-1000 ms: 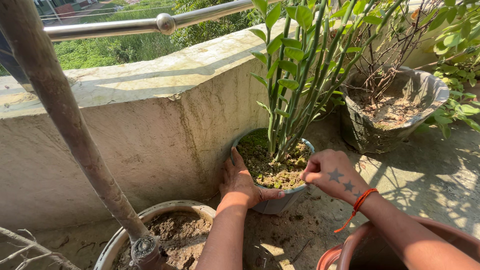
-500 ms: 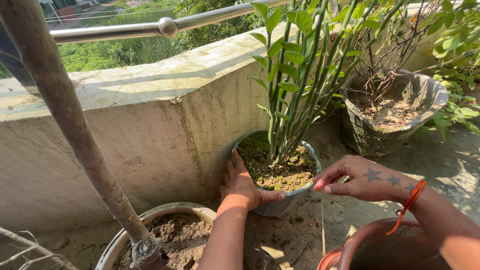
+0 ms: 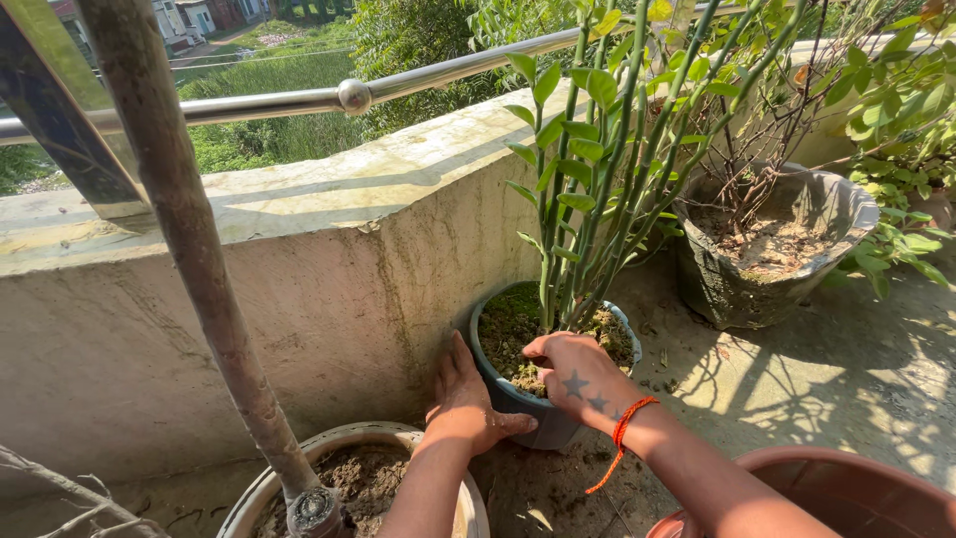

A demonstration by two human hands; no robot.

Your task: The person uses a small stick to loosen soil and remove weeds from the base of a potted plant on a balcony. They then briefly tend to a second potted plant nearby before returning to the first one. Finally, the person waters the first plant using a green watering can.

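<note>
- Blue-grey round plastic pot (image 3: 543,423) stands on the concrete floor (image 3: 827,379) right against the stained concrete parapet wall (image 3: 299,299), just one pot of this colour, filled with brown soil.
- Several tall green leafy stems (image 3: 588,199) rise upright from its soil; they crowd each other too much for a sure count.
- Left hand (image 3: 465,399) lies flat on the pot's outer side toward the wall, fingers spread and pointing up, thumb laid along the pot's lower front; it presses the pot but does not grip round it.
- Right hand (image 3: 575,376) rests on the soil at the pot's near rim, fingers curled downward into the dirt beside the stem bases; whether they pinch anything I cannot tell.
- One orange thread band (image 3: 622,438) circles the right wrist, with a loose end hanging down.
- Three more pots show: a grey stone-like pot (image 3: 727,294) with bare twigs to the right, a pale round pot (image 3: 254,493) of soil at the lower left, and a terracotta-brown plastic pot (image 3: 856,488) at the lower right corner.
- One rusty slanted metal pole (image 3: 189,249) stands in the pale pot.
- One shiny steel handrail (image 3: 299,100) runs above the parapet.
- No labels or signs are seen on any pot.
</note>
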